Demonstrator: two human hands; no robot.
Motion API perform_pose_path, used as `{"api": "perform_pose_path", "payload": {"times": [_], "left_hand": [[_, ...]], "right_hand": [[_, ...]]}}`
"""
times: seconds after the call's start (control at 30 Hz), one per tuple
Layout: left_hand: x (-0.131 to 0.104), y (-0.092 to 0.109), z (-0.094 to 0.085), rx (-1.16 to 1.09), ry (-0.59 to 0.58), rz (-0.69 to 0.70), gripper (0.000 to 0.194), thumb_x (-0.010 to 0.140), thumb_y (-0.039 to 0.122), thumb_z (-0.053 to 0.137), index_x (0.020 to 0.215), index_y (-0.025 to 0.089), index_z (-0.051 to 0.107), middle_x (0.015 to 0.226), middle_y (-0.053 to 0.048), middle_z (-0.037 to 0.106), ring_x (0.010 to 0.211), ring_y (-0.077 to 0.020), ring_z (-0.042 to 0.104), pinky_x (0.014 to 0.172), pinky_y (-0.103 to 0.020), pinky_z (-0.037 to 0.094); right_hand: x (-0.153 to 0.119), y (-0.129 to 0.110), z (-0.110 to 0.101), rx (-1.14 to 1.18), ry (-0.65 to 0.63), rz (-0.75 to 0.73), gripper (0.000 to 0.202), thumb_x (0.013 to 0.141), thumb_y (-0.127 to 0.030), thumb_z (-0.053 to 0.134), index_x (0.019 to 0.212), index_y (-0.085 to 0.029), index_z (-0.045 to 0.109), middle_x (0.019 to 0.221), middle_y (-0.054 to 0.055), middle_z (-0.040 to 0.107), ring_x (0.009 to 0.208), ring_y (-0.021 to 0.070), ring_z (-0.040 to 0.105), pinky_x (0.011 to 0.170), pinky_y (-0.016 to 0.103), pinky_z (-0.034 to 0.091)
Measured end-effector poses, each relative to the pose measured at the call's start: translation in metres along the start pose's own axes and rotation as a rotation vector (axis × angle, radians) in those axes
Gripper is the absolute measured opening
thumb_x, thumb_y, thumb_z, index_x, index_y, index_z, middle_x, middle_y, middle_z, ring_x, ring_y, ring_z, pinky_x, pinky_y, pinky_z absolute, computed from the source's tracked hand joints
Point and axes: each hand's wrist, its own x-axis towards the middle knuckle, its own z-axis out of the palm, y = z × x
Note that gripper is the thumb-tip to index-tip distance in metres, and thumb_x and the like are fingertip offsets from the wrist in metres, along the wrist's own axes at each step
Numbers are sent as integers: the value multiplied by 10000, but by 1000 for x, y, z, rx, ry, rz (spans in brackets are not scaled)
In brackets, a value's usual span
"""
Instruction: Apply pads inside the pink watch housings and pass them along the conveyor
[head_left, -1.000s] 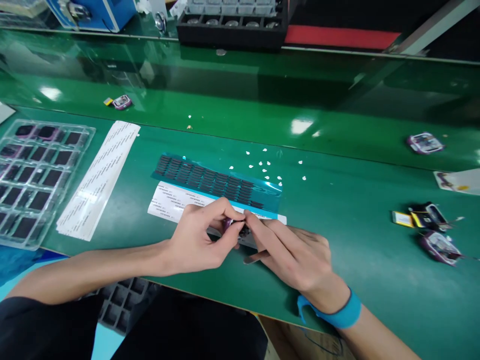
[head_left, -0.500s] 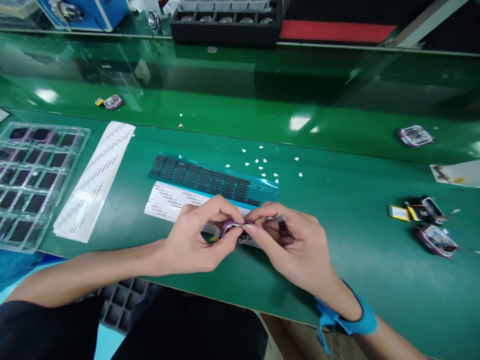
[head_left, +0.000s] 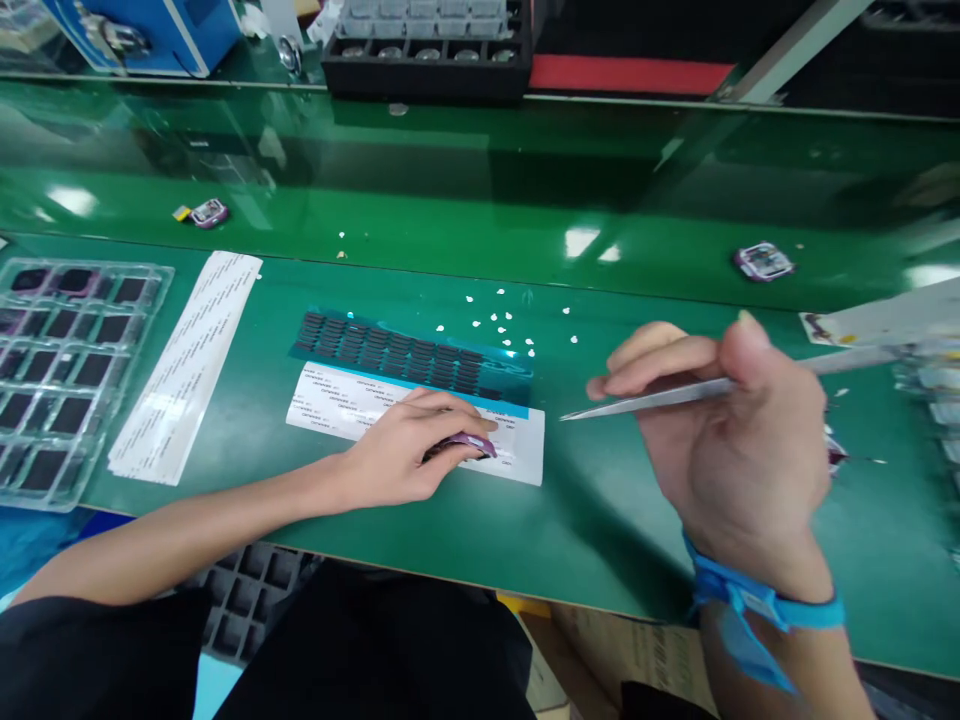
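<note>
The purple part (head_left: 466, 445) lies flat under my left hand (head_left: 409, 450), on the white label sheet (head_left: 517, 455) near the middle of the desk's front edge. I keep that hand's fingers spread and pressed down over it rather than curled around it, which I judge pins the small piece so it cannot slide on the slick paper; only its purple rim peeks out past my fingertips.

My right hand (head_left: 739, 440) hangs above the desk to the right, well apart from the part, closed around the tweezers (head_left: 645, 400) with thumb on top and fingers beneath. The tips point left toward the blue strip of small black pads (head_left: 405, 355), which lies just behind the label sheet, touching or overlapping its far edge. That keeps the pads a short reach from the part. I cannot tell whether the tweezer tips carry anything.

White bits (head_left: 499, 320) lie scattered just beyond the strip. Toward the left edge of the desk sits a clear tray (head_left: 154, 300) with dark pieces in its cells, and beside it a long white strip (head_left: 184, 365) set at an angle. Another purple part (head_left: 763, 262) rests on the glossy belt (head_left: 450, 200) behind the desk, and one more (head_left: 206, 213) farther left on it. A blue band (head_left: 765, 600) circles my right wrist.
</note>
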Motion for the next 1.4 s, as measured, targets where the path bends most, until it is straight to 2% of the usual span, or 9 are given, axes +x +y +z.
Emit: {"api": "perform_pose_path", "payload": {"times": [0.07,0.13,0.27,0.47,0.87,1.0,1.2,1.3,1.4], "left_hand": [[-1,-3,3,71,-42,-3,156,1008,174,575,1081,163,713,1137,-92,790,1086,-233,726,944,-396,527],[-2,-3,5,139,-70,0,164,1009,166,550,1088,171,694,1166,-82,783,1082,-235,714,917,-396,513],[-5,4,6,203,-96,25,193,1014,164,505,1109,157,673,1144,-91,781,1027,-230,699,872,-382,494],[-4,7,3,173,-181,-37,240,1023,179,490,1152,187,692,1119,-87,781,1081,-250,654,901,-411,484],[-1,8,0,150,-273,-74,187,1018,191,519,1027,194,706,1399,-75,690,1206,-274,583,946,-445,455],[-2,8,0,165,-284,-78,201,1027,194,494,1064,183,691,1364,-95,703,1249,-286,568,972,-465,444],[-1,7,-1,155,-307,-99,210,1031,209,490,1086,186,691,1304,-100,723,1261,-290,573,984,-481,461],[-2,7,-2,133,-271,-78,202,1027,196,502,1108,199,686,1300,-93,726,1264,-277,591,1000,-468,479],[-3,6,-4,52,-158,-16,186,1025,185,515,1128,210,668,1307,-92,727,1278,-249,617,1037,-442,492]], "right_hand": [[1,-1,-7,-206,-4,33,588,951,-637,582,551,-231,730,552,60,624,592,176,523,543,325,387],[-4,2,-14,-325,-69,184,644,957,-706,533,584,-227,748,537,53,630,515,161,524,495,318,394],[-26,19,-23,-287,-142,341,564,882,-745,634,796,-214,805,745,76,766,606,195,698,586,326,599],[-46,44,-29,-322,-12,253,399,896,-605,725,820,-220,797,737,59,783,583,183,722,593,295,648],[-33,52,-34,-315,-180,186,357,916,-583,712,859,-245,814,710,43,772,605,193,727,598,311,644],[-29,53,-37,-277,-241,169,290,916,-536,733,880,-263,823,732,34,781,611,177,726,596,295,635],[-27,52,-40,-250,-245,194,355,897,-578,737,846,-237,820,692,52,773,631,216,748,640,344,652],[-27,50,-39,-229,-182,180,358,891,-591,741,825,-247,812,667,43,762,624,215,745,621,344,640],[-22,44,-35,-154,-109,133,340,880,-598,750,838,-265,806,680,34,761,601,227,732,588,379,630]]}}
